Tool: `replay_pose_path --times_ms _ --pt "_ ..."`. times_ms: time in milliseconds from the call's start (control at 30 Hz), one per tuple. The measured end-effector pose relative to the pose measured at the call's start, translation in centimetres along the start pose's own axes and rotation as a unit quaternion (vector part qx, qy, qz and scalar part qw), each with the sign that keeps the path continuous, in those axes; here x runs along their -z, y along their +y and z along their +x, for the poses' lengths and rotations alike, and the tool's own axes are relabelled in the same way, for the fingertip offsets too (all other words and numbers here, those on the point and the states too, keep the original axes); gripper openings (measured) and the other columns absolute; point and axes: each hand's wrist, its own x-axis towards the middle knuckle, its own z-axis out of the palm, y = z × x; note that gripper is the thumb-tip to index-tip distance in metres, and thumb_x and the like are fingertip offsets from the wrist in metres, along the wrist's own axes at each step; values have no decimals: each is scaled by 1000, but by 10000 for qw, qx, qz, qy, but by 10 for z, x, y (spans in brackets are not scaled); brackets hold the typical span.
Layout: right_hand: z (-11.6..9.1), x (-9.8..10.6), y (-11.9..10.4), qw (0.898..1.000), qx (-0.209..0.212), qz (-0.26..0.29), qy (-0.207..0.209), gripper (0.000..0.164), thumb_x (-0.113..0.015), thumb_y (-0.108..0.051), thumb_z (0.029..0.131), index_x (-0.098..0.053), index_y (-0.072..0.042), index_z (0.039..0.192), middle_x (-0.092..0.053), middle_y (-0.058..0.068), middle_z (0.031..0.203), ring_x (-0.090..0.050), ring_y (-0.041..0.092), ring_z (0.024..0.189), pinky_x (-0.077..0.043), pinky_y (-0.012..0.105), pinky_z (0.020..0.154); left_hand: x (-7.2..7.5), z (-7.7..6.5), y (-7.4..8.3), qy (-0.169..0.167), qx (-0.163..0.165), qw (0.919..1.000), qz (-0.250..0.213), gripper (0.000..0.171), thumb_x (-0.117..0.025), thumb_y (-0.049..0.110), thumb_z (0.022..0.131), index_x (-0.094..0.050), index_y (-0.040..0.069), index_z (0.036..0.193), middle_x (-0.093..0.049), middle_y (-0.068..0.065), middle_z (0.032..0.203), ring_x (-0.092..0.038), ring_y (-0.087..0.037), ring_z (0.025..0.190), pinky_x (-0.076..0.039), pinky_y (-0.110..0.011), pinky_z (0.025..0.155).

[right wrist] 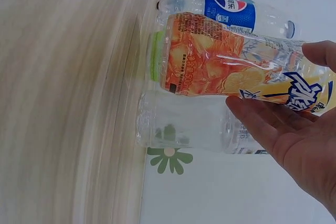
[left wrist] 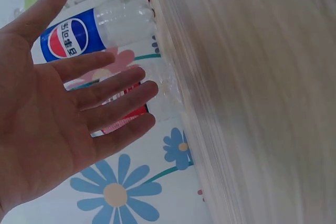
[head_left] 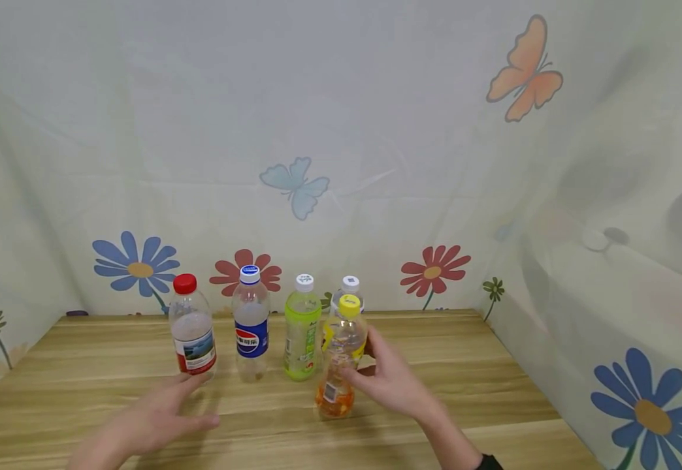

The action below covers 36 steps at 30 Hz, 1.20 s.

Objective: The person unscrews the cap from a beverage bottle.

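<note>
My right hand (head_left: 390,382) grips a clear plastic drink bottle (head_left: 343,346) with a yellow cap, thumb on one side and fingers on the other. Its orange label with ice cubes and a lemon slice shows in the right wrist view, where the bottle's base (right wrist: 167,56) overlaps the green bottle behind. My left hand (head_left: 153,414) holds nothing; its fingers are spread, palm (left wrist: 47,114) facing the bottles. Nearest to it stands a red-capped bottle (head_left: 194,336) with a red and blue label, fingertips overlapping its lower end in the head view.
A Pepsi bottle (head_left: 251,339) and a green-labelled bottle (head_left: 302,336) stand upright in the row. A white-capped clear bottle (head_left: 350,284) is partly hidden behind the held one. The wood-grain table (head_left: 435,352) meets a printed cloth backdrop (head_left: 200,130) at its back and sides.
</note>
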Motion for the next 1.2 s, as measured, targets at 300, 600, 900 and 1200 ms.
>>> replay_pose_path --times_ms 300,600,900,1200 --pt "2 -10 -4 9995 118 170 -233 62 -71 -13 92 -38 -24 143 -53 -3 132 -57 22 118 -54 32 80 -6 2 16 19 -482 9987 -189 84 -71 58 82 -46 10 146 -44 -16 143 -43 -43 128 -37 -61 96" --pt "2 -17 -10 9986 177 325 -376 62 -70 -12 92 -38 -21 144 -53 -3 132 -56 22 118 -53 29 82 -11 4 29 184 -954 9936 -570 81 -72 58 82 -45 15 146 -48 -10 140 -54 -34 120 -46 -53 90" --pt "2 -25 -11 9975 355 405 -463 66 -71 -12 91 -35 -21 146 -52 -2 133 -57 21 118 -53 31 83 -18 1 42 565 -1083 9896 -765 84 -73 62 78 -43 22 146 -49 -4 139 -54 -31 119 -48 -48 89" --pt "1 -30 -17 9973 282 488 -471 65 -73 -14 90 -37 -22 143 -52 -2 133 -58 20 117 -52 30 84 -24 1 52 930 -1087 9883 -526 93 -73 67 72 -43 19 147 -50 -4 136 -56 -29 117 -49 -48 89"
